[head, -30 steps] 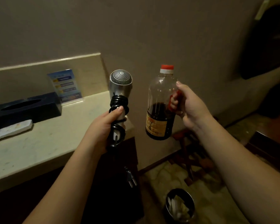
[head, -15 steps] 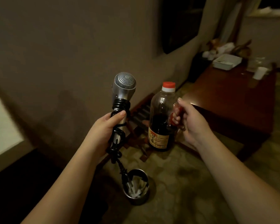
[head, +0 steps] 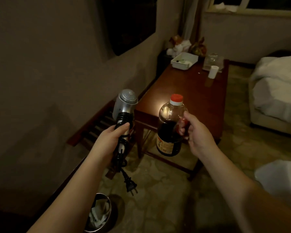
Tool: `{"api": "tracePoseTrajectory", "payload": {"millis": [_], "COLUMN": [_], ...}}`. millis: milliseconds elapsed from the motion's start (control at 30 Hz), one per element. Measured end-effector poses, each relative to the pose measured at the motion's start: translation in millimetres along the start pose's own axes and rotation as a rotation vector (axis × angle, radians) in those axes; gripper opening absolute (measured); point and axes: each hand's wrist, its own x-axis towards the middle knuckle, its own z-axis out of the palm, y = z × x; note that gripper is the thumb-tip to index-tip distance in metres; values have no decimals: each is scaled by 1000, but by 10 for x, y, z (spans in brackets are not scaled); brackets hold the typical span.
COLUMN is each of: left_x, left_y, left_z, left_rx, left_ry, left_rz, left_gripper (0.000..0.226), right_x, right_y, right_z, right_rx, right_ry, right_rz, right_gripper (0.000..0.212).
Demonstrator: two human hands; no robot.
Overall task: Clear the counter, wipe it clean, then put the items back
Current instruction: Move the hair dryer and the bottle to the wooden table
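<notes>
My left hand (head: 110,140) grips a silver hair dryer (head: 125,104) by its handle, with the black cord wound around it. The cord's plug (head: 131,184) dangles below my wrist. My right hand (head: 194,132) holds a clear bottle (head: 170,125) by its side handle. The bottle has a red cap and dark liquid filling its lower half. Both items hang in the air in front of a dark wooden table (head: 196,93). The counter is out of view.
A white tray (head: 184,61), a white cup (head: 213,72) and a glass stand at the table's far end. A slatted wooden rack (head: 94,130) sits left of the table. A metal bin (head: 100,214) stands on the floor, a bed (head: 277,88) at right.
The view has swung right, away from the counter and toward the wooden table and bed. Both hands still carry the hair dryer and the bottle, now closer to the table.
</notes>
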Motion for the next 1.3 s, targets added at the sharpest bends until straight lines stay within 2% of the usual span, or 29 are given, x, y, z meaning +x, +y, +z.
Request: {"api": "tracePoseTrajectory", "payload": {"millis": [167,300,433,900,1300], "left_x": [533,1039,1738,4311,5751], "left_y": [-47,-33,44,441,274], "left_z": [327,493,619,994,1572], "left_rx": [67,113,159,420,597], "left_ry": [0,-11,-45,-220,-193], "left_rz": [-67,-95,-116,-102,-141], "left_gripper": [30,15,22,22,38], "right_x": [449,878,1396,3457,4806], "right_y": [74,170,240,138,172], "right_z": [-353,-483,-535,-414,-574], "right_rx": [16,46,53,42,73], "right_ry": [63,120,143,218,224], "right_rz": [24,37,51,76,123], "right_gripper": [34,34,34,33,30]}}
